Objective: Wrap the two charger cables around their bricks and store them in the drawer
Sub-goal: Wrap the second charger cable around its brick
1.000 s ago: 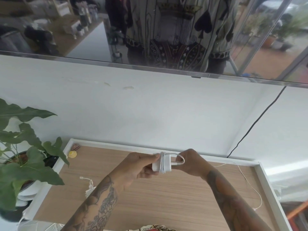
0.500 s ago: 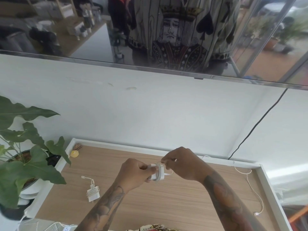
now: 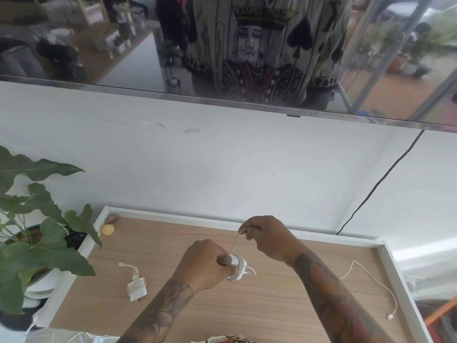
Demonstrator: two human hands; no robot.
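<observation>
My left hand (image 3: 206, 262) grips a white charger brick (image 3: 237, 267) just above the wooden table top (image 3: 173, 243); several turns of white cable are wound around it. My right hand (image 3: 265, 237) pinches that cable (image 3: 235, 243) a little above and behind the brick. The loose rest of the cable (image 3: 376, 280) trails over the table to the right and ends in a small plug (image 3: 389, 317). A second white brick (image 3: 136, 288), with its cable wound round it, lies on the table to the left. No drawer is in view.
A potted plant (image 3: 37, 241) with big leaves stands at the table's left edge. A small yellow object (image 3: 108, 229) sits in the back left corner. The table has a raised white rim (image 3: 385, 263). A black cord (image 3: 378, 186) runs down the wall from the screen above.
Both hands have lowered toward the table with the brick. My right hand has lifted the cable up and back over the brick, pulling the loose end further in from the right.
</observation>
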